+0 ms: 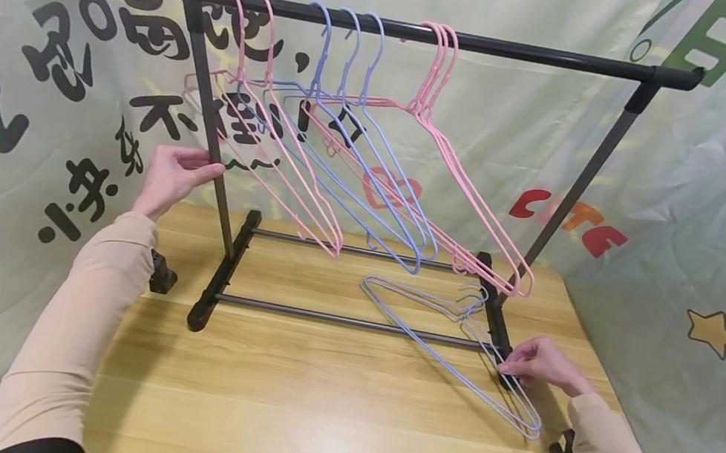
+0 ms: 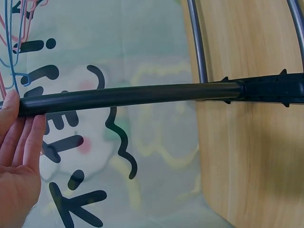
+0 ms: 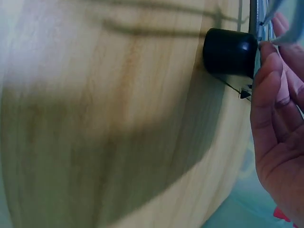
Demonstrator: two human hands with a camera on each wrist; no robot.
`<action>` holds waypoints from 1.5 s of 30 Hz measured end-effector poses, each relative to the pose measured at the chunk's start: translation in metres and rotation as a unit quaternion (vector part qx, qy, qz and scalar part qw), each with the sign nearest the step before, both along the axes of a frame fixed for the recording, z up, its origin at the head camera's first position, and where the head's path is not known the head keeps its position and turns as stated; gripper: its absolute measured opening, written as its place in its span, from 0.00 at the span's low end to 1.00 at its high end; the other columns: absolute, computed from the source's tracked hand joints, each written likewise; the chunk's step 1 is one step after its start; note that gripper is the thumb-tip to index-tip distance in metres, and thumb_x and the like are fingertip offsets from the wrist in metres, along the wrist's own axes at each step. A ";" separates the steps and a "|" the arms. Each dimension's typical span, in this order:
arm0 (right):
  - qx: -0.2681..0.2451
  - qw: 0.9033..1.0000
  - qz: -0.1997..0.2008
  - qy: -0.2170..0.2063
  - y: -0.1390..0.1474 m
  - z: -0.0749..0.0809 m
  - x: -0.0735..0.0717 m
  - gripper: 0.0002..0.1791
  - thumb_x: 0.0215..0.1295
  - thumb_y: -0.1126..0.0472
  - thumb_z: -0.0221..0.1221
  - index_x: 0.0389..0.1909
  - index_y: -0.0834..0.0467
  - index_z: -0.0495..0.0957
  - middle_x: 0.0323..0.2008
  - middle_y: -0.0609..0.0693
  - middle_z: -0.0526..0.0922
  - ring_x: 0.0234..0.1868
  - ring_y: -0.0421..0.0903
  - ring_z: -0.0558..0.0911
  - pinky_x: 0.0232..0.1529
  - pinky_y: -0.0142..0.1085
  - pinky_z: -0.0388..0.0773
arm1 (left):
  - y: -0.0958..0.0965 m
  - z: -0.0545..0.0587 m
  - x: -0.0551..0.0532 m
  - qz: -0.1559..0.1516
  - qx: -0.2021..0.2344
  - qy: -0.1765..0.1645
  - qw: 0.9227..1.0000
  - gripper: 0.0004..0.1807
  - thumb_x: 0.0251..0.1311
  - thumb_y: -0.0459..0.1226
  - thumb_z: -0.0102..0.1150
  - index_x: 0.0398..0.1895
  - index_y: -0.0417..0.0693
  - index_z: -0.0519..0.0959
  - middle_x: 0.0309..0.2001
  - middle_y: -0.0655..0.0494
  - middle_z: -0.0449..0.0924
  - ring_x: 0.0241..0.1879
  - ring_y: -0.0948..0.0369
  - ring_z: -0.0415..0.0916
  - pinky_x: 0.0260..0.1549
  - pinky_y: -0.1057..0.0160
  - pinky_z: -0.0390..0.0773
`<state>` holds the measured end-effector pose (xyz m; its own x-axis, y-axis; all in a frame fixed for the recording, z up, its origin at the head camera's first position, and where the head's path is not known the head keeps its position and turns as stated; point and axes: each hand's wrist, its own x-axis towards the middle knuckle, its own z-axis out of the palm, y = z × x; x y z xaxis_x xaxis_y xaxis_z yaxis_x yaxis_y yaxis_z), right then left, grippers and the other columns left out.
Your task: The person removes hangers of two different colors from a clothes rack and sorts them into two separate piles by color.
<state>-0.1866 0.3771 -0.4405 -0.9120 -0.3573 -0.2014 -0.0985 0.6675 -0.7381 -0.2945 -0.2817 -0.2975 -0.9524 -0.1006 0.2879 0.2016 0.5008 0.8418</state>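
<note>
My left hand [image 1: 172, 176] holds the left post [image 2: 118, 97] of a black garment rack, thumb on one side and fingers on the other. At the lower right, my right hand [image 1: 541, 362] pinches the side wires of blue hangers [image 1: 435, 362], close by the rack's right foot. Their hooks point toward the back and overlap the right base bar in the head view. From the top rail [image 1: 544, 53] hang pink hangers [image 1: 291, 151] at the left, blue hangers [image 1: 371, 153] in the middle and more pink hangers [image 1: 468, 186] toward the right.
The rack's base [image 1: 326, 317] stands on a wooden table [image 1: 290, 397]. Small black clamps sit at the table's left side [image 1: 162, 275] and right side [image 1: 563, 452]. A printed cloth [image 1: 693, 219] with lettering hangs behind and at both sides.
</note>
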 end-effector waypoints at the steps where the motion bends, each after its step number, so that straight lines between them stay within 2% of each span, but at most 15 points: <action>1: 0.007 1.000 0.000 0.007 0.002 0.004 -0.001 0.11 0.61 0.63 0.69 0.32 0.70 0.84 0.21 0.51 0.85 0.18 0.33 0.76 0.22 0.31 0.77 | 0.000 0.000 0.000 -0.001 -0.001 0.000 1.000 0.28 0.60 0.45 0.71 0.56 0.33 0.81 0.27 0.87 0.79 0.32 0.84 0.79 0.38 0.82 0.75; 4: 0.024 0.999 -0.008 0.024 0.008 0.033 -0.008 0.13 0.64 0.62 0.67 0.38 0.70 0.84 0.22 0.48 0.84 0.21 0.36 0.78 0.26 0.33 0.79 | 0.001 0.001 0.000 -0.001 -0.004 -0.001 1.000 0.28 0.60 0.46 0.71 0.55 0.33 0.81 0.26 0.88 0.79 0.32 0.84 0.78 0.38 0.81 0.75; 6: 0.022 0.999 -0.018 0.037 0.011 0.064 -0.015 0.15 0.67 0.61 0.65 0.45 0.70 0.83 0.24 0.46 0.85 0.25 0.39 0.80 0.31 0.34 0.81 | 0.001 0.001 0.000 -0.001 -0.005 -0.001 1.000 0.28 0.60 0.46 0.71 0.55 0.32 0.81 0.25 0.88 0.78 0.32 0.84 0.78 0.38 0.81 0.74; 9: 0.024 0.996 -0.028 0.081 0.006 0.120 -0.026 0.16 0.70 0.59 0.62 0.50 0.68 0.82 0.29 0.46 0.87 0.31 0.42 0.84 0.39 0.33 0.81 | 0.000 0.001 0.001 -0.001 -0.009 0.001 1.000 0.29 0.60 0.46 0.71 0.55 0.32 0.81 0.25 0.90 0.77 0.32 0.85 0.78 0.37 0.81 0.74; 13: -0.010 0.991 -0.024 0.130 -0.019 0.186 -0.036 0.12 0.73 0.60 0.59 0.50 0.63 0.83 0.33 0.47 0.89 0.36 0.43 0.86 0.44 0.28 0.80 | -0.001 0.000 0.001 -0.008 -0.009 0.006 1.000 0.30 0.59 0.47 0.71 0.56 0.31 0.80 0.28 0.88 0.80 0.32 0.85 0.78 0.37 0.82 0.74; 15: -0.042 0.991 -0.009 0.129 -0.036 0.210 -0.040 0.12 0.74 0.61 0.58 0.51 0.61 0.83 0.36 0.46 0.90 0.38 0.43 0.87 0.45 0.29 0.83 | -0.001 0.000 0.001 -0.009 -0.008 0.008 1.000 0.30 0.59 0.47 0.71 0.56 0.31 0.80 0.29 0.86 0.81 0.32 0.85 0.78 0.37 0.82 0.75; 17: -0.073 0.991 0.017 0.112 -0.053 0.225 -0.045 0.12 0.75 0.62 0.56 0.52 0.61 0.83 0.38 0.45 0.90 0.39 0.42 0.88 0.47 0.30 0.84 | -0.003 -0.001 0.001 -0.007 -0.010 0.008 1.000 0.29 0.60 0.46 0.71 0.56 0.31 0.80 0.30 0.85 0.82 0.32 0.85 0.78 0.37 0.82 0.74; 20: -0.096 0.991 0.047 0.081 -0.076 0.237 -0.052 0.15 0.75 0.62 0.56 0.56 0.64 0.80 0.40 0.45 0.90 0.40 0.41 0.89 0.48 0.32 0.84 | -0.003 -0.002 0.001 -0.009 -0.010 0.005 1.000 0.29 0.60 0.46 0.71 0.56 0.31 0.80 0.30 0.86 0.81 0.32 0.85 0.79 0.38 0.82 0.74; 23: -0.110 0.990 0.063 0.058 -0.091 0.242 -0.057 0.16 0.74 0.64 0.57 0.58 0.65 0.79 0.41 0.46 0.90 0.41 0.40 0.88 0.50 0.32 0.84 | -0.003 -0.002 0.000 -0.016 -0.006 0.001 1.000 0.30 0.60 0.46 0.71 0.57 0.31 0.79 0.30 0.87 0.81 0.32 0.85 0.79 0.38 0.82 0.75; 25: -0.115 0.989 0.073 0.054 -0.098 0.242 -0.060 0.17 0.74 0.65 0.57 0.59 0.67 0.78 0.42 0.46 0.90 0.41 0.40 0.88 0.51 0.31 0.83 | -0.002 -0.002 0.000 -0.017 -0.004 0.003 1.000 0.30 0.60 0.45 0.71 0.57 0.30 0.79 0.30 0.87 0.80 0.32 0.86 0.79 0.38 0.83 0.75; 31: -0.117 0.987 0.098 0.054 -0.109 0.241 -0.068 0.13 0.73 0.64 0.57 0.53 0.61 0.83 0.38 0.44 0.90 0.41 0.39 0.87 0.52 0.30 0.82 | -0.002 0.000 0.001 -0.008 -0.005 0.000 1.000 0.29 0.61 0.46 0.71 0.57 0.31 0.80 0.31 0.86 0.82 0.32 0.86 0.78 0.38 0.82 0.75; 37: -0.163 0.978 0.124 0.037 -0.112 0.237 -0.072 0.11 0.72 0.68 0.57 0.47 0.58 0.86 0.35 0.44 0.89 0.39 0.39 0.86 0.49 0.31 0.83 | -0.002 0.000 0.000 -0.001 -0.019 -0.007 1.000 0.31 0.60 0.48 0.71 0.57 0.33 0.80 0.31 0.87 0.81 0.33 0.86 0.77 0.40 0.82 0.73; 41: -0.177 0.975 0.126 0.040 -0.115 0.238 -0.073 0.11 0.72 0.70 0.57 0.45 0.57 0.87 0.34 0.43 0.89 0.37 0.37 0.85 0.46 0.31 0.83 | -0.002 0.000 0.000 -0.003 -0.014 -0.005 1.000 0.30 0.60 0.47 0.71 0.56 0.33 0.80 0.28 0.88 0.79 0.32 0.85 0.78 0.40 0.82 0.73; 45: -0.168 0.978 0.117 0.049 -0.118 0.238 -0.073 0.10 0.71 0.69 0.58 0.44 0.57 0.87 0.33 0.42 0.89 0.35 0.37 0.85 0.45 0.31 0.83 | -0.001 0.000 0.001 -0.004 -0.009 -0.001 1.000 0.28 0.61 0.46 0.70 0.56 0.32 0.80 0.26 0.89 0.78 0.32 0.85 0.78 0.39 0.82 0.74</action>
<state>-0.2598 0.2595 -0.2021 -0.8059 -0.5901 0.0474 -0.3008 0.3391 -0.8914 -0.2934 -0.2832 -0.2971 -0.9536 -0.0875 0.2880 0.2042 0.5148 0.8327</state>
